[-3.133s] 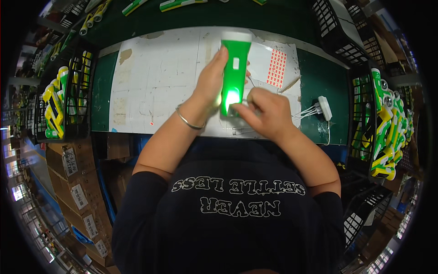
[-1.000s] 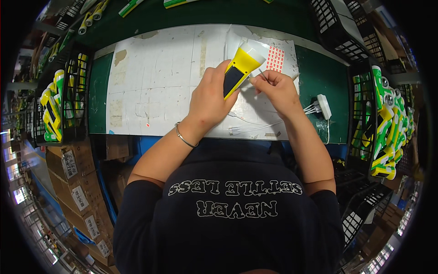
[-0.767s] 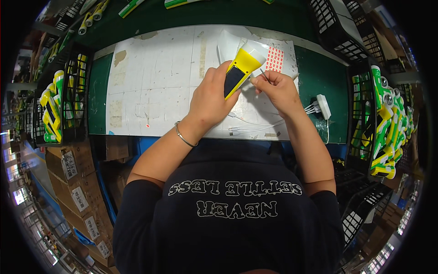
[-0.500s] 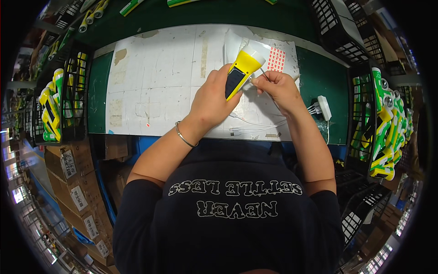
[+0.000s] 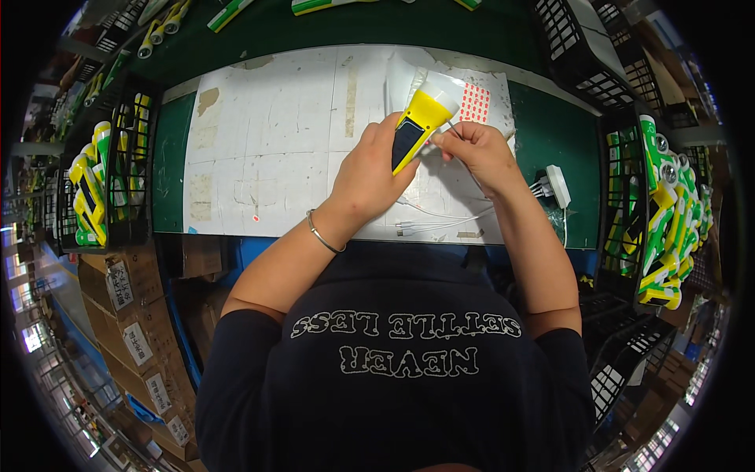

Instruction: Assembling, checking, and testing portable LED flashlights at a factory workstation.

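A yellow flashlight [image 5: 427, 112] with a pale lens end and a dark panel lies tilted over the white work surface [image 5: 267, 149], its head pointing away from me. My left hand [image 5: 374, 169] is wrapped round its body from the left. Close to the flashlight's right side, my right hand [image 5: 477, 155] pinches a thin dark metal tool [image 5: 453, 128], whose exact kind I cannot make out. A tiny reddish spot shows by the right fingertips. Beyond that hand lies a sheet of small red stickers [image 5: 475, 102].
White charging cables [image 5: 440, 228] run to a white multi-port block [image 5: 557, 186] at the right. Black crates of yellow, green and white flashlights stand at the left [image 5: 126, 169] and right [image 5: 625, 204]. More flashlights [image 5: 230, 14] lie on the green table's far side.
The flashlight and my left hand have shifted very slightly. A reddish spot now shows by the right fingertips. Both hands keep their grips.
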The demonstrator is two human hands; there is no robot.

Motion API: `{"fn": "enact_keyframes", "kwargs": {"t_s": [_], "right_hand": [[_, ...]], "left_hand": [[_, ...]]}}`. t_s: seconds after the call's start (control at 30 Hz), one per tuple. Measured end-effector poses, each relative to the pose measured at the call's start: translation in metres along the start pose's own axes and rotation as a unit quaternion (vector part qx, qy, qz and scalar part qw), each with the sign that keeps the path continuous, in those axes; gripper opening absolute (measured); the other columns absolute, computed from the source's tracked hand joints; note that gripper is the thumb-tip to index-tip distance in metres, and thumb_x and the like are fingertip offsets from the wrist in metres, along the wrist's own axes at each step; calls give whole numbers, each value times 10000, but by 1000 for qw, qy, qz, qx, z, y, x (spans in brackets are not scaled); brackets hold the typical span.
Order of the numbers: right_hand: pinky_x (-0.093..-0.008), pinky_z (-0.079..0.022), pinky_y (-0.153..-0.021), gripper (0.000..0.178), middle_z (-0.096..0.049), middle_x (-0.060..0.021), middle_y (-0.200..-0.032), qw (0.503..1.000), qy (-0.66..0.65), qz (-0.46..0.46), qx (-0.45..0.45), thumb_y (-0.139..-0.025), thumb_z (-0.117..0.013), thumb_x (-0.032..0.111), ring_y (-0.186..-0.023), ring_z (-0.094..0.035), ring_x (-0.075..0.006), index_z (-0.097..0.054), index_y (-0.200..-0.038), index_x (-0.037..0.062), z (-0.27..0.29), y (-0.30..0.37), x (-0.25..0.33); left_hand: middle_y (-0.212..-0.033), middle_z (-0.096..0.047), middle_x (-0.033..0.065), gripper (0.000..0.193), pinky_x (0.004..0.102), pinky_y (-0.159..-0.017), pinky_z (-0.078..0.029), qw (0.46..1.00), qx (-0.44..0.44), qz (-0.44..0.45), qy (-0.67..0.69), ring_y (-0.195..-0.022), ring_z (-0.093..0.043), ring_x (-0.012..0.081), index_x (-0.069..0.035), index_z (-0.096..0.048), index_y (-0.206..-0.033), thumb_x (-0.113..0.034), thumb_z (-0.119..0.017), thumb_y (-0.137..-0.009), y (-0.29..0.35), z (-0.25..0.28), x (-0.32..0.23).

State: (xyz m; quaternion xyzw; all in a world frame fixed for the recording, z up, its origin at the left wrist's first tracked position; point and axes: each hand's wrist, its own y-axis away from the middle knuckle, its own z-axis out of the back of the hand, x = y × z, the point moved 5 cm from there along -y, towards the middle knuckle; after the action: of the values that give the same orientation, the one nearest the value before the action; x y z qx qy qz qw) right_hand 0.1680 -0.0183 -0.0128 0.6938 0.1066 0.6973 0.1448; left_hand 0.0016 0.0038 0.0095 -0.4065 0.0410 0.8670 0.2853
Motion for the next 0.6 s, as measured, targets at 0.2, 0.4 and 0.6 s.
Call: {"fn": "enact_keyframes", "kwargs": {"t_s": [0.2, 0.4, 0.6], "right_hand": [[-205, -423, -613, 167, -590, -9, -674, 993, 65, 55, 85, -814, -660, 159, -648, -532, -59, -594, -750, 19, -6, 18, 23], [-236, -467, -681, 390, -627, -51, -778, 971, 226, 83, -16, -733, -731, 299, -728, -583, -113, -609, -935, -12, 38, -26, 38], [-320, -488, -764, 578, -642, -142, -984, 899, 361, 138, -205, -717, -705, 381, -871, -626, -253, -546, -1140, 20, 92, -168, 69]], "left_hand": [[-1073, -519, 206, 569, 387, -898, -408, 962, -264, -19, -72, -1025, -506, 332, 48, -405, -1205, -204, -666, -767, -24, 91, 39], [-1145, -542, 168, 572, 302, -850, -430, 929, -335, 82, -137, -995, -540, 209, 39, -435, -1228, -243, -685, -798, 19, 285, 155], [-1084, -522, 253, 657, 438, -826, -450, 726, -364, 317, -490, -992, -526, 421, -36, -391, -1307, -317, -655, -775, 110, 438, 200]]}}
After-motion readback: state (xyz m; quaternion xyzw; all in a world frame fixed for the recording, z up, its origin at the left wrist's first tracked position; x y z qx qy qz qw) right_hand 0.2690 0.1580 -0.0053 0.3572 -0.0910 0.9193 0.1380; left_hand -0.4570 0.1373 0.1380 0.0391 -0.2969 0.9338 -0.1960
